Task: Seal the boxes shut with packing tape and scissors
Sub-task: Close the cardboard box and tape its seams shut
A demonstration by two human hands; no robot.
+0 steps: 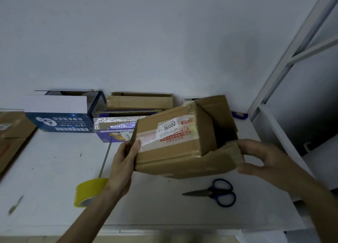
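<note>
- The blue-and-white box (60, 113) stands open behind and well left of the held box (172, 151), against the wall. It is not sealed, and the crowding back there could hamper turning it later.
- The tape roll (89, 191) sits left of the held box and nearer the person, on the tabletop (54, 169), partly hidden by the left forearm. A sweep of that arm could knock it, and it might roll toward the near edge.
- The left hand (126, 162) is clamped on the held box's left end, with the thumb over the glossy old tape on top and the fingers out of sight behind. That slick surface could let the thumb slide if the box is swung.
- The held box, a brown carton labelled 16002, appears lifted and tilted above the tabletop, its right end open and its flaps splayed. The inside is dark, so I cannot tell whether it holds anything. If it does, tipping it further right could spill it.
- The scissors (214, 192) lie just nearer than the held box's right half, blades closed and pointing left. A box set down carelessly could land on them and rock while being taped.
- The right hand (259, 158) pinches the creased lower flap at the held box's open end between thumb and fingers. Pulling hard could tear or kink it, so the flaps would not meet flush. With both hands busy, no tape can be drawn until the box rests.
</note>
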